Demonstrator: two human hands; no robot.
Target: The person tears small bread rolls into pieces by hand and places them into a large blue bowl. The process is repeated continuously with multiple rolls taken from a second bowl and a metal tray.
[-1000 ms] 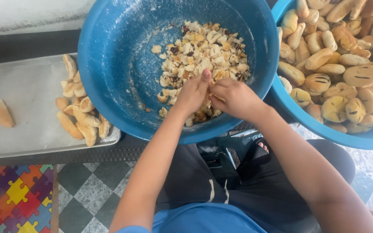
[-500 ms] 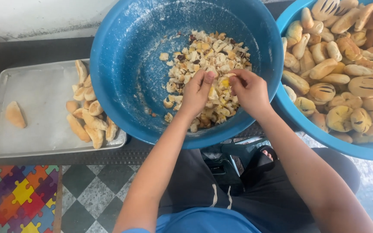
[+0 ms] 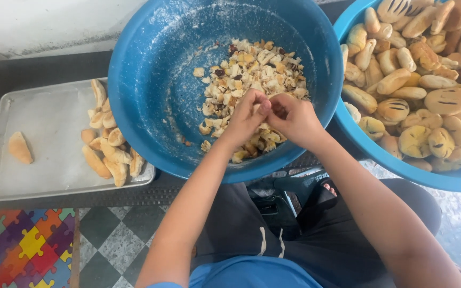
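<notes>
Two hands: left hand (image 3: 245, 118) and right hand (image 3: 294, 118) meet, each grip pinched narrow; any piece between them is hidden.
Crumbled bread (image 3: 252, 74): pale, brown-flecked chunks under both grips, in blue basin (image 3: 150, 106).

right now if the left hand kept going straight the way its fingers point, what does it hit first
Most likely the heap of torn bread pieces just beyond the left hand, inside the big blue basin. Its fingertips also touch the right hand; depth is hard to judge.
</notes>
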